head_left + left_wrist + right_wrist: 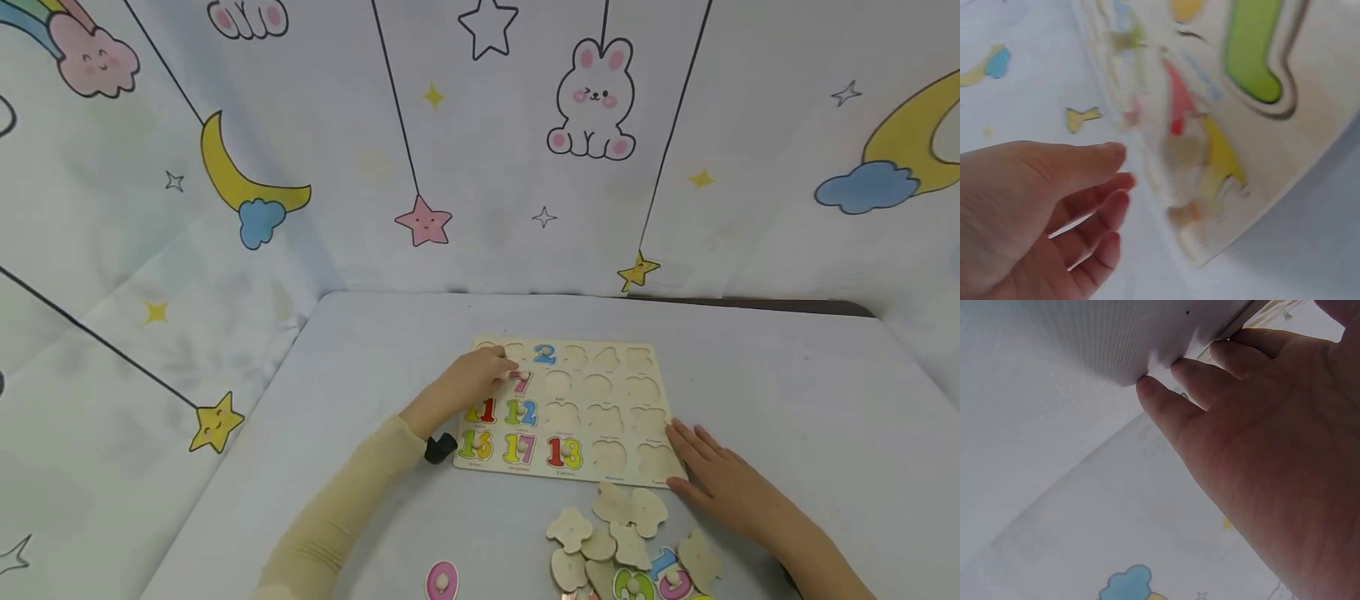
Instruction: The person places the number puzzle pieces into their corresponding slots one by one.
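Observation:
A wooden number puzzle board [583, 400] lies flat on the table. My left hand [472, 375] reaches over its upper left, fingertips right by the purple 7 piece [522, 383]. In the left wrist view the fingers are loosely bent, with nothing between thumb and fingers, beside the blurred board [1310, 134]. Other number pieces sit in their slots, among them a blue 2 [545, 355], a 12 [521, 413] and a 17 [519, 448]. Fingers extended, my right hand [723, 487] rests at the board's lower right edge; the right wrist view shows its fingertips against the white cloth [1110, 356].
Loose puzzle pieces [630, 543] lie in a pile in front of the board, several face down. A pink 0 [442, 580] lies apart, nearer the front left. A white cloth wall [495, 150] with cartoon prints rises behind the table.

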A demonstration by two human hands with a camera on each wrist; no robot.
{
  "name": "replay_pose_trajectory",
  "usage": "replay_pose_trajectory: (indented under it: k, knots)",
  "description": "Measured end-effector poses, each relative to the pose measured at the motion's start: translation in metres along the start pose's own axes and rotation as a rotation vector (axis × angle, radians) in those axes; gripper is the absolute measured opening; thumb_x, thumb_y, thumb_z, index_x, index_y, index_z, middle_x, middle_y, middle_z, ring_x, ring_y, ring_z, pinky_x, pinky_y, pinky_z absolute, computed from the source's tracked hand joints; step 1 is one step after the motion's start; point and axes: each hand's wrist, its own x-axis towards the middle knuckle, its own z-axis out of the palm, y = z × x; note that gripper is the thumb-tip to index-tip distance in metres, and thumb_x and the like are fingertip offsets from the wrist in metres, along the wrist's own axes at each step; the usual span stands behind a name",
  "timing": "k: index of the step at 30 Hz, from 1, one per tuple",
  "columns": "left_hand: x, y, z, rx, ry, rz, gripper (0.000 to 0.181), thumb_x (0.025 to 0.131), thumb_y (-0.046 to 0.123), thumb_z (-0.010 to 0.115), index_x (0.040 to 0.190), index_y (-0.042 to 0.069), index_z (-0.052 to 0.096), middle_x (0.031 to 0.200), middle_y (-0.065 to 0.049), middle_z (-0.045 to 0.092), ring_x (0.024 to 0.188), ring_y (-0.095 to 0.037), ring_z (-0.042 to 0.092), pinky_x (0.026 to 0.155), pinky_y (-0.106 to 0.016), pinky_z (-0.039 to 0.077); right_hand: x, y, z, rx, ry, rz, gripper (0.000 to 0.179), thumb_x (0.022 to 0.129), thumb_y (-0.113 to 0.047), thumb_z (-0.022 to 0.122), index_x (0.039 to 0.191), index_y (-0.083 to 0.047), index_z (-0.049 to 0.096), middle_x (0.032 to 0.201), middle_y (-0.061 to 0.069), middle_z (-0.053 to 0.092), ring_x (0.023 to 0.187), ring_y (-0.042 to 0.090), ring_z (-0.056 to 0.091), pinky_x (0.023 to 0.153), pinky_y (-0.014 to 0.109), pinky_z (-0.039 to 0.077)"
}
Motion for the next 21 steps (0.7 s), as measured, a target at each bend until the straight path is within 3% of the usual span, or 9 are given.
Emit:
replay_pose_trajectory:
  k: [4, 9, 12, 15, 19, 21]
  knots:
    - [-0.032, 0.014, -0.022, -0.012, -0.09, 0.03, 0.036, 0.085, 0.013, 0.07, 0.121, 0.012, 0.064, 0.104, -0.003, 0.059, 0.085, -0.013, 0.054, 0.075, -0.022, 0.045, 0.0, 0.0, 0.001, 0.007, 0.0, 0.003, 0.069, 0.092, -0.04, 0.057, 0.142, 0.003, 0.033, 0.144, 0.022, 0.031, 0.128, 0.047, 0.027, 0.092, 0.065, 0.026]
    - [-0.086, 0.033, -0.036, -0.173, -0.208, 0.114, 0.03, 0.082, 0.018, 0.074, 0.11, 0.012, 0.068, 0.096, 0.004, 0.061, 0.083, -0.009, 0.054, 0.074, -0.022, 0.044, 0.001, 0.001, 0.001, 0.005, 0.0, 0.0, 0.069, 0.092, -0.038, 0.057, 0.142, 0.003, 0.034, 0.144, 0.023, 0.031, 0.127, 0.048, 0.027, 0.091, 0.065, 0.027]
    - [-0.118, 0.042, -0.034, -0.222, -0.272, 0.132, 0.031, 0.078, 0.023, 0.078, 0.106, 0.015, 0.067, 0.087, 0.009, 0.057, 0.079, -0.005, 0.051, 0.072, -0.02, 0.042, 0.002, 0.002, 0.001, 0.009, -0.01, 0.003, 0.07, 0.092, -0.038, 0.058, 0.142, 0.003, 0.033, 0.144, 0.023, 0.03, 0.128, 0.048, 0.026, 0.092, 0.065, 0.026]
    - [-0.146, 0.052, -0.028, -0.201, -0.324, 0.125, 0.04, 0.073, 0.03, 0.081, 0.108, 0.018, 0.065, 0.085, 0.012, 0.052, 0.074, -0.002, 0.047, 0.071, -0.02, 0.042, 0.002, 0.003, 0.002, 0.011, -0.012, 0.004, 0.07, 0.092, -0.038, 0.058, 0.142, 0.003, 0.033, 0.144, 0.023, 0.03, 0.128, 0.048, 0.026, 0.092, 0.065, 0.026]
    - [-0.175, 0.064, -0.015, -0.184, -0.392, 0.049, 0.052, 0.07, 0.039, 0.081, 0.114, 0.021, 0.06, 0.088, 0.014, 0.046, 0.07, -0.002, 0.044, 0.071, -0.022, 0.044, 0.002, 0.003, 0.002, 0.013, -0.006, 0.0, 0.07, 0.091, -0.038, 0.058, 0.142, 0.003, 0.033, 0.144, 0.023, 0.031, 0.127, 0.048, 0.027, 0.092, 0.065, 0.026]
    - [-0.186, 0.068, -0.007, -0.192, -0.406, 0.04, 0.053, 0.071, 0.04, 0.081, 0.114, 0.021, 0.057, 0.09, 0.014, 0.044, 0.068, -0.001, 0.044, 0.069, -0.02, 0.044, 0.002, 0.003, 0.001, 0.014, -0.003, -0.003, 0.07, 0.092, -0.038, 0.058, 0.142, 0.003, 0.033, 0.144, 0.023, 0.031, 0.127, 0.048, 0.027, 0.091, 0.066, 0.026]
